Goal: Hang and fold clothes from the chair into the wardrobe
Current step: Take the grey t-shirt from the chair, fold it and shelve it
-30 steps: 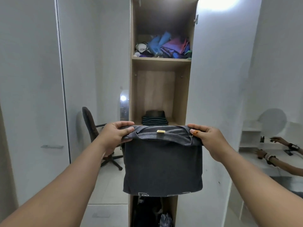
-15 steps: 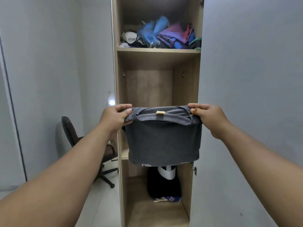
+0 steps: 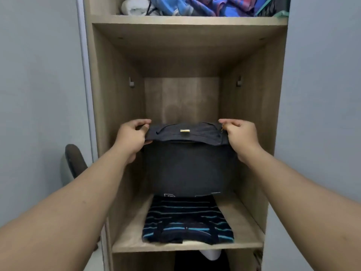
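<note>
A folded dark grey shirt (image 3: pixel 187 169) with a small gold tag at its collar hangs inside the middle compartment of the wooden wardrobe (image 3: pixel 117 94). My left hand (image 3: pixel 132 137) pinches its top left corner and my right hand (image 3: pixel 240 135) pinches its top right corner. Its lower edge hangs just above the back of a folded dark shirt with blue stripes (image 3: pixel 187 222), which lies flat on the middle shelf (image 3: pixel 246 227).
The shelf above holds a heap of blue, purple and white clothes (image 3: pixel 195 6). Dark items and something white (image 3: pixel 211 255) sit in the compartment below. A dark office chair (image 3: pixel 75 161) stands at the left, past the wardrobe side. The open door (image 3: pixel 322 114) fills the right.
I have come closer to the wardrobe. Both hands have carried the grey shirt forward into the middle compartment, over the striped shirt.
</note>
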